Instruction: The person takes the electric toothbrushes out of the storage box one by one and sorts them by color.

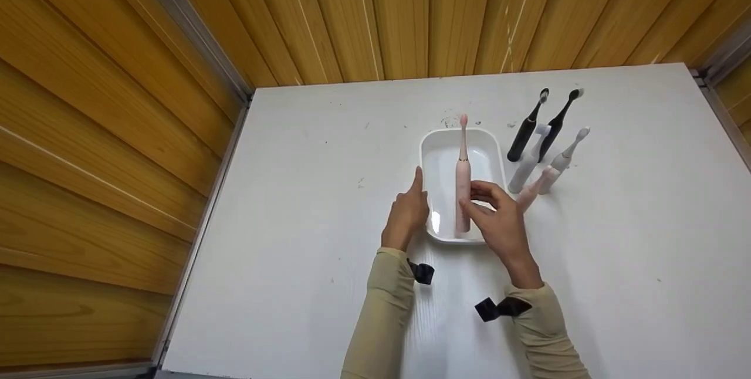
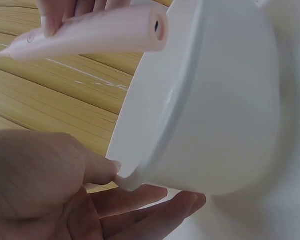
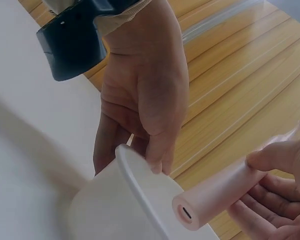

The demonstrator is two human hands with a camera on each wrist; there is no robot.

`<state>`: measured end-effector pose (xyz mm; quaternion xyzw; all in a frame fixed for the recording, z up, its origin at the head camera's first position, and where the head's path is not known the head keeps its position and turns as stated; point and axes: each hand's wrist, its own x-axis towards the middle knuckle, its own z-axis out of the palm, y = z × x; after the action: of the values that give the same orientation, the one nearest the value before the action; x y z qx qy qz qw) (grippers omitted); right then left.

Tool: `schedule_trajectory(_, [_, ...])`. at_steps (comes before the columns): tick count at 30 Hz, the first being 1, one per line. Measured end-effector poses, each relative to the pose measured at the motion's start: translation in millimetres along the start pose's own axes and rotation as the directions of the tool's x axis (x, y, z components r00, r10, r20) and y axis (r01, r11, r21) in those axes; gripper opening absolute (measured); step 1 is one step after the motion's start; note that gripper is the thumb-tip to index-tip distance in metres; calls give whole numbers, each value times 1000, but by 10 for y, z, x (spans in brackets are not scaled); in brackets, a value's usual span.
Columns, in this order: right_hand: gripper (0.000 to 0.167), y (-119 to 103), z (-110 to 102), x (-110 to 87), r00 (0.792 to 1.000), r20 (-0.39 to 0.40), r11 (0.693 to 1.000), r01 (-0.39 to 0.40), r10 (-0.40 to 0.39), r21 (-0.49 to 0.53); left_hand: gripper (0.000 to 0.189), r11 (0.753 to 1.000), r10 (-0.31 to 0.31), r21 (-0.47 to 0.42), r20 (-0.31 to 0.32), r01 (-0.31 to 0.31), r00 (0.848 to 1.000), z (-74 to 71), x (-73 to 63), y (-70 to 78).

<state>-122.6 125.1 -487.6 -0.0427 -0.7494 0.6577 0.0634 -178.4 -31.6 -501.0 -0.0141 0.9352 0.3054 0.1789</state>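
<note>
My right hand [image 1: 499, 223] pinches a pale pink electric toothbrush [image 1: 463, 185] by its handle, thumb on one side and fingers on the other. The toothbrush is held over a white rectangular container [image 1: 431, 153], its brush head toward the far side. In the left wrist view its round handle base [image 2: 159, 30] shows beside the container's rim. My left hand [image 1: 406, 215] grips the left side of the container [image 2: 230, 100], the thumb over the rim and the other fingers against the outer wall. The right wrist view also shows this hold by the left hand [image 3: 140, 105].
To the right of the container stand several more electric toothbrushes: a black one [image 1: 523, 135], another black one [image 1: 553, 132], a white one [image 1: 525, 169], a light grey one [image 1: 563, 161] and a pink one [image 1: 529, 193]. Wood-look panels [image 1: 399, 15] border the white table [image 1: 305, 191].
</note>
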Motion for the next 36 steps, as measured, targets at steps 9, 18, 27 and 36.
schedule_trajectory(9, [36,137,-50,-120,992,-21,990,125,-124,68,55,1000,16,6,-3,-16,1000,-4,6,-15])
schedule_trajectory(18, [38,196,-135,-267,979,-23,977,202,-201,73,55,1000,19,-11,-3,-19,1000,-5,13,-21])
schedule_trajectory(27, [40,264,-268,-385,945,-69,938,325,-319,121,55,1000,8,-23,8,-8,1000,-3,-1,-8])
schedule_trajectory(36, [44,320,-419,-436,934,-117,923,354,-339,153,55,1000,1,-16,13,0,1000,1,12,-4])
